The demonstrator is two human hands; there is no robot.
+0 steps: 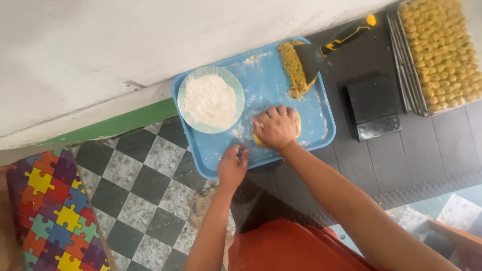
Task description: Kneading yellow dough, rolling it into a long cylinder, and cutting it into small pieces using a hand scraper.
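While the dough piece [297, 125] at frame centre is pressed flat under the spread right hand [275, 127] and the blue tray [321, 108] edge is pinched by the left hand [232, 165], the flour plate [236, 86] could be knocked if the tray slides.

From my feed, the right hand [275, 127] covers most of a yellow dough piece [298, 123]; only slivers show at its three and seven o'clock. My left hand [233, 164] curls at the blue tray's [311, 108] near rim, fingertips hidden. The scraper [321, 52] blade hides part of the dough slab [292, 68]. At two o'clock, the baking tray of dough balls [442, 50] runs off the frame.
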